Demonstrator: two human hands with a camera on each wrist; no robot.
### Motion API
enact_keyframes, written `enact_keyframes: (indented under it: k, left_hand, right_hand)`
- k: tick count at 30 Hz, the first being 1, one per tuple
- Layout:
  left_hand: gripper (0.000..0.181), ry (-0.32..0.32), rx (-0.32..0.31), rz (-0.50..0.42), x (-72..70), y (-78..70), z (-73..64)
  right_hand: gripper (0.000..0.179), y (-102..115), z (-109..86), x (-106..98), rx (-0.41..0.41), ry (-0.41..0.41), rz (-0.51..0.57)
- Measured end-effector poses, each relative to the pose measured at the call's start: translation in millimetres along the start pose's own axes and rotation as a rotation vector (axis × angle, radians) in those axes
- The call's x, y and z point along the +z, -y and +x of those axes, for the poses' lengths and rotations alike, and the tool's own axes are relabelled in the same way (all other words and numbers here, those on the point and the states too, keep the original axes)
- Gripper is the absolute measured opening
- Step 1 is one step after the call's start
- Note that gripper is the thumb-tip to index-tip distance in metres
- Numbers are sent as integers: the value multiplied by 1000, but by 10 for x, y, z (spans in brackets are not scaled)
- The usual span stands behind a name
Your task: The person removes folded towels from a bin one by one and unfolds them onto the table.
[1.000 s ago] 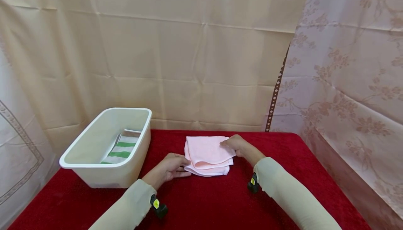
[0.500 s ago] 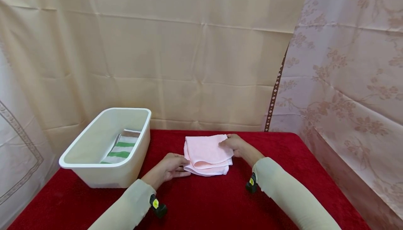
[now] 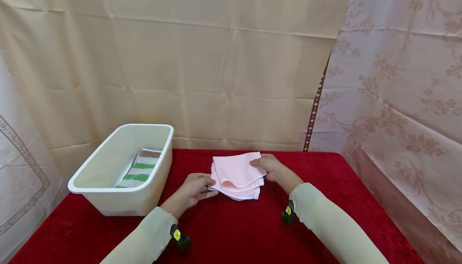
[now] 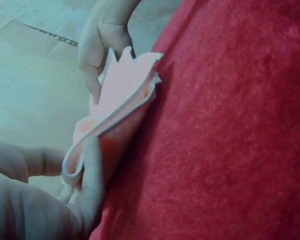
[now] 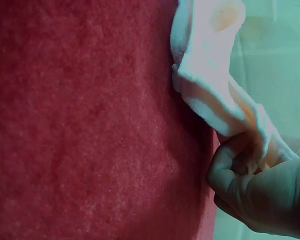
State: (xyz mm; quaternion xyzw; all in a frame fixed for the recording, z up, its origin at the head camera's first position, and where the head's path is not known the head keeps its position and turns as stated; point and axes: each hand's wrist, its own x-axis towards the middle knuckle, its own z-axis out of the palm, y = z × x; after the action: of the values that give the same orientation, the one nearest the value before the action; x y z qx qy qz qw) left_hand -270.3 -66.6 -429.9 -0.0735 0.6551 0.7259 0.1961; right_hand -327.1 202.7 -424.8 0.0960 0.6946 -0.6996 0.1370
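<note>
A folded pink towel with pale hemmed edges is held between both hands over the red-covered table. My left hand pinches its near left corner; in the left wrist view the thumb and fingers close on the layered edge. At the right side, my right hand grips the towel's edge, fingers curled under it in the right wrist view. The layers hang loosely, and the right end is raised.
To the left stands a cream plastic tub holding a green-and-white striped towel. Red velvet cloth covers the table. Beige curtain hangs behind, and a floral curtain is at the right.
The towel's right side has risen a little and the whole towel has shifted slightly left. The left hand has moved slightly up; both hands keep their hold.
</note>
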Motion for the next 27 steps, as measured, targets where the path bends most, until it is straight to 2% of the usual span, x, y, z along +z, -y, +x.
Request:
enact_keyframes:
  k: [6,12,16,20,24,27]
  left_hand:
    - [37,-49,61,-73,-52,-74,-16]
    - [25,-122,68,-122,-114,-173,11]
    - [19,-147,77,-133,-141,-204,38]
    - [17,-183,75,-110,-160,-178,55]
    - [14,-195,50,-42,-174,-96,77]
    - [13,-185,53,3,-187,-46,82]
  right_hand:
    - [38,12,-111,35,-46,-17,45]
    - [39,16,-354,152,-105,-61,115]
    - [42,-13,-540,263,-117,-108,173]
    - [41,-123,-668,333,-98,-104,190]
    - [40,-280,-735,307,-42,-70,125]
    - [40,-337,-772,224,-5,-36,70]
